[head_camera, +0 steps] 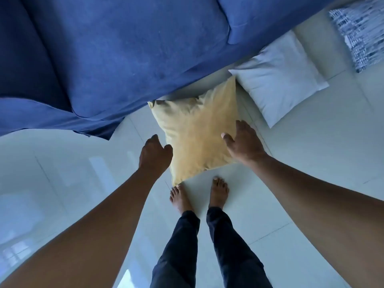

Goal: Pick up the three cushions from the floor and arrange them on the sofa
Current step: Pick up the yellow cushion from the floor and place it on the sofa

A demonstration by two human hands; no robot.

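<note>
A yellow cushion lies on the white floor right in front of the blue sofa. My left hand is at its left edge with the fingers curled under or against that edge. Over its right edge rests my right hand, thumb on top of the fabric and fingers down the side. A white cushion lies on the floor to the right of the yellow one. Further right, a blue-and-white patterned cushion is cut off by the frame edge.
My bare feet stand on the glossy white tile floor just below the yellow cushion. The sofa's loose blue cover hangs down to the floor at the left.
</note>
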